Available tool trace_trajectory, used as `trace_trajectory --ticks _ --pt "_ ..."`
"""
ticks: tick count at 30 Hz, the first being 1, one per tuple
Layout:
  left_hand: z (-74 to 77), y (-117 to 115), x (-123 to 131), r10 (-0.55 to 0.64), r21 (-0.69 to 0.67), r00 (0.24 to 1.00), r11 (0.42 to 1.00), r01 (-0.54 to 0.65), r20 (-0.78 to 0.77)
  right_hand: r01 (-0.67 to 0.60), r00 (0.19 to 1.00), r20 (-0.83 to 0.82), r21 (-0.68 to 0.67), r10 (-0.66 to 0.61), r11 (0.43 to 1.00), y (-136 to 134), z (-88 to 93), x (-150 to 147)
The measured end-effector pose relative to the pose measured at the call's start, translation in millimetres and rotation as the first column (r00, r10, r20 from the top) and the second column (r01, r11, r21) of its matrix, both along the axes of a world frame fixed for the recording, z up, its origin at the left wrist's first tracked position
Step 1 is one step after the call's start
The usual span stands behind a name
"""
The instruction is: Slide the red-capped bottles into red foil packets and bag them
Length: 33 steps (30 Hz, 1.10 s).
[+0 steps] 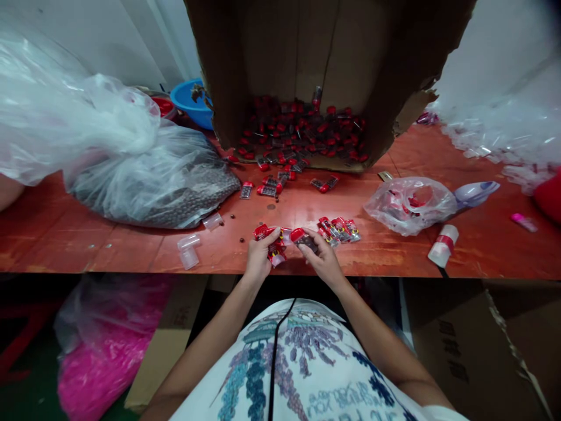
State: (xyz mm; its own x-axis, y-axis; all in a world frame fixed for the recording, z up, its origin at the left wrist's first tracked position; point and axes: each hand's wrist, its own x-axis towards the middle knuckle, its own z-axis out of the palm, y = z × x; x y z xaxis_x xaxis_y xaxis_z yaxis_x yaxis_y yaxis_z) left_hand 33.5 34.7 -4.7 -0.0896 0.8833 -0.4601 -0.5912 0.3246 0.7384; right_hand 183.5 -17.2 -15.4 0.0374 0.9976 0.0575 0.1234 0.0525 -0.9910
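My left hand (pixel 259 252) is closed near the table's front edge, gripping several small red printed packets (pixel 277 255). In my right hand (pixel 324 260) is a small clear container (pixel 307 240) with a red cap and dark contents, held tilted close to the left hand's fingers. Just beyond the right hand lies a row of red printed packets (pixel 344 229). Filled red-capped containers (pixel 272 188) are scattered farther back on the table. Two clear empty containers (pixel 189 251) lie left of my left hand, with a few loose dark beads nearby.
A torn cardboard box (pixel 333 52) on its side holds a heap of red-capped containers. A plastic bag of dark beads (pixel 175 184) lies left, a blue basin (pixel 193 102) behind it. On the right are a clear bag (pixel 405 204) and a white roll (pixel 442 245).
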Motion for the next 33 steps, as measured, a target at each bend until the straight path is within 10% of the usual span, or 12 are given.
trace_trajectory --ticks 26,33 --pt "7.8 -2 -3 -0.045 0.206 0.985 0.975 0.08 -0.169 -0.065 0.998 -0.024 0.013 0.066 0.998 -9 7.0 3" --pt "11.5 -12 -1 -0.226 0.118 0.962 0.962 0.245 -0.153 0.008 0.988 -0.151 -0.082 -0.021 0.997 -13 4.8 -5"
